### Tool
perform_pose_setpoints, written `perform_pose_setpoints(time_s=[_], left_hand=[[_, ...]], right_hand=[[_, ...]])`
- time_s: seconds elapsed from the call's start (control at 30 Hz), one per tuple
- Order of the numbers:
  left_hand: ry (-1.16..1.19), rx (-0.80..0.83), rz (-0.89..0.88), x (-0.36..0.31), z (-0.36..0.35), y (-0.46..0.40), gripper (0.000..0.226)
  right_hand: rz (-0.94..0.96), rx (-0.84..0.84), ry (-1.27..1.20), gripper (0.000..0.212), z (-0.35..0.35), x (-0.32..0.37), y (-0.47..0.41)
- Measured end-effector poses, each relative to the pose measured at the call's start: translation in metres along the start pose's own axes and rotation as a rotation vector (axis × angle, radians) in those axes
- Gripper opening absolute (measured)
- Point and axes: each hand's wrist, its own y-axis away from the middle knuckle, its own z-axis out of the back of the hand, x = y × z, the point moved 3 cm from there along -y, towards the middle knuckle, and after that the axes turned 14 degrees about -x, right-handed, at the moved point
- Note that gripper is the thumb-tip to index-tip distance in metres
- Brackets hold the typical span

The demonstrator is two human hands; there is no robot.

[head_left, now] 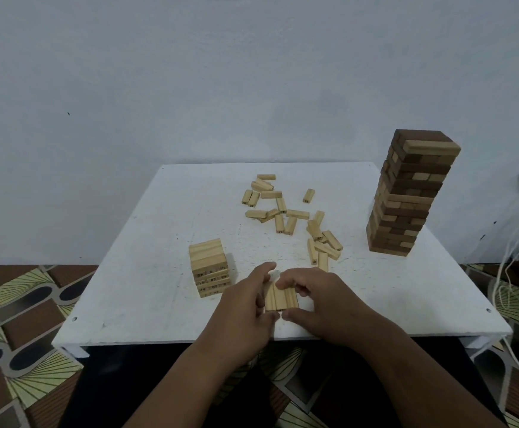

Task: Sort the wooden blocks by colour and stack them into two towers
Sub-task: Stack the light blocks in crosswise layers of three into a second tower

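blocks (281,296): side by side on table (147,291), between both hands
left hand (245,307): fingers curled, gripping blocks' left side
right hand (316,301): fingers curled, gripping right side

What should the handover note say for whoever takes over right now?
Left hand and right hand: together gripping a row of light blocks lying side by side near the table's front edge.
Short light tower: standing just left of the hands, a few layers high.
Loose light blocks: scattered mid-table.
Tall tower: back right, mostly dark but with light blocks mixed in, one lying on top.
Done: light tower begun.
Left: place the held row, stack the loose blocks, pull the light ones out of the tall tower.
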Motion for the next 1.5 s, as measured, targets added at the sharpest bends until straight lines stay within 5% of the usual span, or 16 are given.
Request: perform_pose_setpoints(time_s=[0.6,1.1,1.5], left_hand=[[0.042,0.027,-0.040,-0.001,-0.002,0.001,0.071],[0.158,-0.364,-0.170,-0.021,0.091,-0.012,0.081],[0.185,-0.394,0.015,0.039,0.104,-0.019,0.080]], right_hand=[[-0.046,0.000,-0.027,0.041,0.000,0.000,-0.001],[0.145,-0.130,-0.240,0.044,0.039,0.086,-0.035],[0.159,0.024,-0.160,0.038,-0.009,0.106,-0.083]])
